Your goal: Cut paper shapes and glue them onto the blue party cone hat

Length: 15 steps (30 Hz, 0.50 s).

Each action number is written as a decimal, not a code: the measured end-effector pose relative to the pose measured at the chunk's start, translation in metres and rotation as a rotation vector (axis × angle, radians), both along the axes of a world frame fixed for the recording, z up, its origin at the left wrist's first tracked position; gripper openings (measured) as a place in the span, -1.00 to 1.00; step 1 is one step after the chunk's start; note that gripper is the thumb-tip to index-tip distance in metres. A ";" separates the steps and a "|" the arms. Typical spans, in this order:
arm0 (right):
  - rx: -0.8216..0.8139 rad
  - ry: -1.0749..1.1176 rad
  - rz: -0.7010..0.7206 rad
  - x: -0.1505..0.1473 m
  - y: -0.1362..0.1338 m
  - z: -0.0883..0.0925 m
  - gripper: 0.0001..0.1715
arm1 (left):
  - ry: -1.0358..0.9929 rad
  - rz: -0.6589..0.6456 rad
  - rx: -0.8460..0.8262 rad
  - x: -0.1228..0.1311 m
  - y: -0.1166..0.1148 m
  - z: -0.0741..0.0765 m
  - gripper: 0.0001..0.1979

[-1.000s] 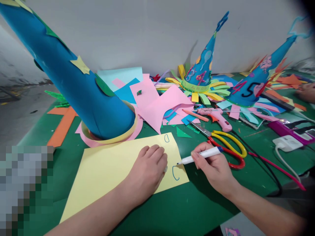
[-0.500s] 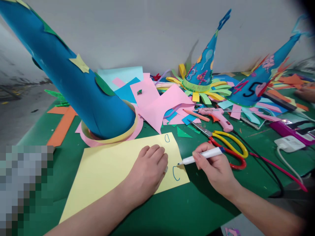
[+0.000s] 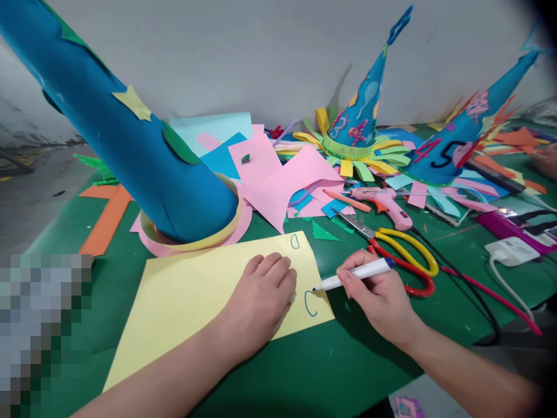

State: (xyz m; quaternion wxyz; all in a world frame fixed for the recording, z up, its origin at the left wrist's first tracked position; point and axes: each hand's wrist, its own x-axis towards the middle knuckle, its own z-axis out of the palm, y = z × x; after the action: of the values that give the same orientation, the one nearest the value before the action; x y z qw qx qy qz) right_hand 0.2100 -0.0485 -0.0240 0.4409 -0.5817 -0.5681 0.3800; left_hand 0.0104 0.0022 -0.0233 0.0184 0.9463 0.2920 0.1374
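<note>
A yellow paper sheet [image 3: 187,296] lies on the green table [image 3: 331,371] in front of me. My left hand [image 3: 261,302] rests on the sheet with its fingers curled under, pinning it down. My right hand [image 3: 378,296] is closed round a white marker [image 3: 354,273] whose tip touches the sheet's right edge, just above a blue curved mark [image 3: 310,303]. A second small blue mark [image 3: 295,241] sits near the sheet's top corner.
A tall blue paper cone [image 3: 130,139] on a pink and yellow ring stands behind the sheet. Yellow and red scissors [image 3: 400,255], a pink glue gun [image 3: 383,203], pink papers [image 3: 282,180], two decorated cone hats [image 3: 365,116] and a white charger [image 3: 509,251] crowd the right. Another person's hand [image 3: 546,159] shows far right.
Both hands stay almost where they were, with the marker tip still at the curved mark. The view has shifted slightly.
</note>
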 end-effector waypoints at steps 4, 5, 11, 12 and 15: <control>-0.007 -0.028 0.012 0.001 0.000 -0.001 -0.82 | 0.001 0.005 0.003 0.000 0.000 -0.001 -0.76; -0.006 -0.032 0.013 0.001 0.000 -0.001 -0.82 | 0.001 0.003 0.001 0.000 0.000 -0.001 -0.75; -0.007 -0.037 0.015 0.001 0.000 0.000 -0.82 | -0.010 -0.003 0.006 0.000 -0.001 -0.001 -0.75; -0.010 -0.035 0.018 0.001 0.000 0.000 -0.82 | -0.011 -0.003 0.009 0.000 -0.001 -0.001 -0.75; -0.010 -0.038 0.022 0.001 0.000 0.000 -0.82 | -0.008 -0.001 0.006 0.000 -0.001 -0.001 -0.75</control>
State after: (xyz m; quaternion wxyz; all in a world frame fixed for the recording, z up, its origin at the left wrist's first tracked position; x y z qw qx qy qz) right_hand 0.2107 -0.0488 -0.0236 0.4232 -0.5846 -0.5808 0.3765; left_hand 0.0107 0.0012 -0.0246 0.0168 0.9460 0.2908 0.1421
